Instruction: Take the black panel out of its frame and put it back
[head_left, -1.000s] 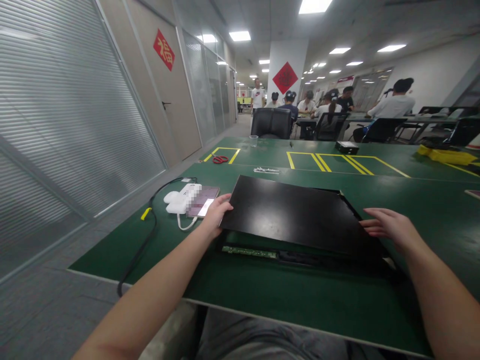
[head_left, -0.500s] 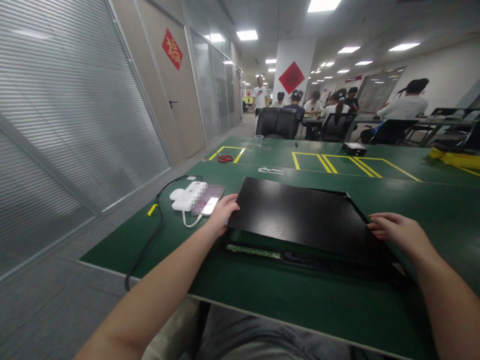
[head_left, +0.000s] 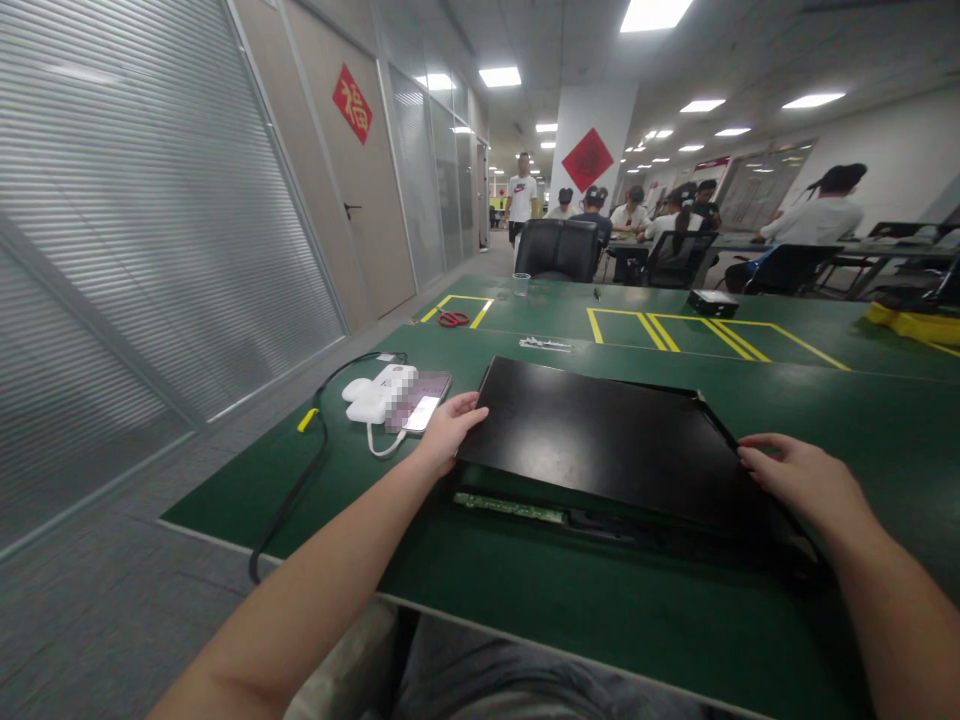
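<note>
The black panel (head_left: 600, 430) lies between both hands, long axis left to right. The left hand (head_left: 453, 428) pinches its left edge; the right hand (head_left: 801, 480), partly curled, meets its right edge, grip unclear. A circuit strip (head_left: 510, 507) shows along its near side.

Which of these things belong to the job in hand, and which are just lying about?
Likely in the job:
- panel, at the left hand
- circuit board, by its near edge

Apparently just lying about:
- phone
- scissors
- cup
- black box
</note>
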